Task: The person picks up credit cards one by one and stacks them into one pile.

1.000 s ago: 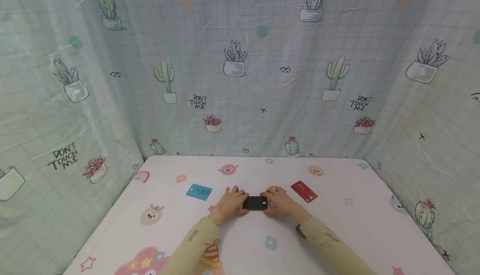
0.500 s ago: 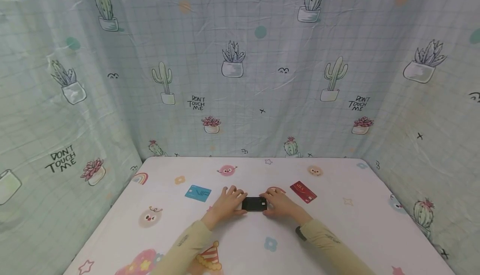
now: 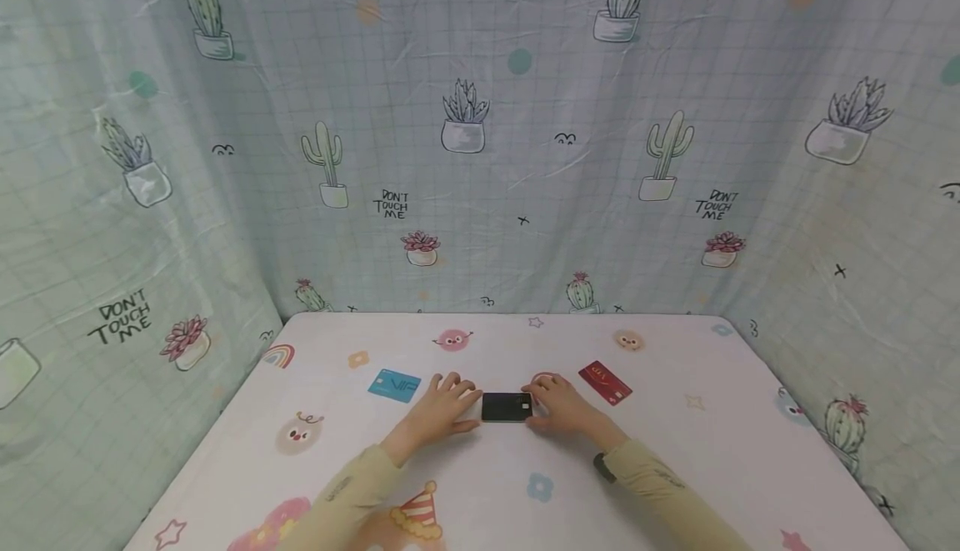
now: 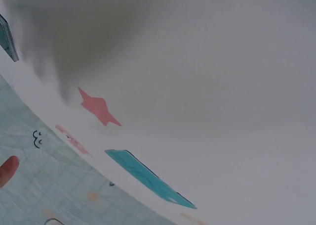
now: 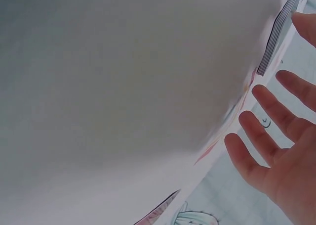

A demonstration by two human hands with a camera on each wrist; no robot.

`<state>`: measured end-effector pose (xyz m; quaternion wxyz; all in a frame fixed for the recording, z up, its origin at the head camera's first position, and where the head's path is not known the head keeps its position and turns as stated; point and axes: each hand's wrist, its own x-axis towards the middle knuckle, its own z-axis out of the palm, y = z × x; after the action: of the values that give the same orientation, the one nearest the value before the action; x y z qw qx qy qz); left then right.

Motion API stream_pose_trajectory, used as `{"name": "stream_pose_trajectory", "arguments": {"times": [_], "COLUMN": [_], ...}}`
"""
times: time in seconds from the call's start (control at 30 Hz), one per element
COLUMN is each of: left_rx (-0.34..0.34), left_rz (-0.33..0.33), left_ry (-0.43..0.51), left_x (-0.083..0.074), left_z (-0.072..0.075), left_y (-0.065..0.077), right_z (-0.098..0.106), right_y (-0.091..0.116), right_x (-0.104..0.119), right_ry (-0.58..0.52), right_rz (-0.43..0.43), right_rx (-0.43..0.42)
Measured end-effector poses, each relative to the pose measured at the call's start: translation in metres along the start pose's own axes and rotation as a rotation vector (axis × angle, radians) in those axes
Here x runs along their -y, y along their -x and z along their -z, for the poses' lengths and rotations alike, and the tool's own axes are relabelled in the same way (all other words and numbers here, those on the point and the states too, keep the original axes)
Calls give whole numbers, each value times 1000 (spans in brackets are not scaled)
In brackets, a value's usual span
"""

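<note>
A neat stack of cards (image 3: 504, 407), black on top with a small pale square at one end, lies in the middle of the table. Its layered edge shows in the right wrist view, where the card stack (image 5: 277, 37) is beside the thumb. My right hand (image 3: 562, 407) is at the stack's right end, fingers loosely bent and spread. To the left, my left hand (image 3: 441, 409) is a small gap away from the stack, its fingers relaxed and holding nothing. A blue VIP card (image 3: 394, 385) lies behind the left hand, and a red VIP card (image 3: 605, 382) behind the right.
The white table (image 3: 645, 468) is printed with cartoon faces, stars and flowers. A pale cactus-print curtain (image 3: 495, 184) hangs along its back and both sides. A dark band (image 3: 603, 467) circles the right wrist below the sleeve.
My left hand has let go of the stack's left end and drawn back to the left. The right hand has loosened at the right end. The stack stays about where it was.
</note>
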<state>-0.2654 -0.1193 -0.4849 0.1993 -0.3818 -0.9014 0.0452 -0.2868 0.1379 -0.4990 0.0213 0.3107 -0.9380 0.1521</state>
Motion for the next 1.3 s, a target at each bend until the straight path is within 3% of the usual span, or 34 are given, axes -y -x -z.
{"name": "stream_pose_trajectory", "arguments": {"times": [0.27, 0.43, 0.7, 0.97, 1.3], "left_rx": [-33, -68, -120, -62, -71], "left_rz": [2, 8, 27, 82, 118], "left_ry": [5, -35, -16, -20, -30], "left_x": [13, 24, 44, 65, 80], "left_z": [-2, -8, -12, -6, -2], "left_y": [21, 37, 54, 66, 73], "right_z": [1, 0, -2, -4, -10], "right_y": [-4, -8, -16, -27, -38], "right_x": [8, 16, 28, 42, 61], "right_ry": [65, 57, 43, 71, 142], "right_rz": [16, 16, 36, 4, -69], "right_rx": [-40, -44, -48, -32, -27]}}
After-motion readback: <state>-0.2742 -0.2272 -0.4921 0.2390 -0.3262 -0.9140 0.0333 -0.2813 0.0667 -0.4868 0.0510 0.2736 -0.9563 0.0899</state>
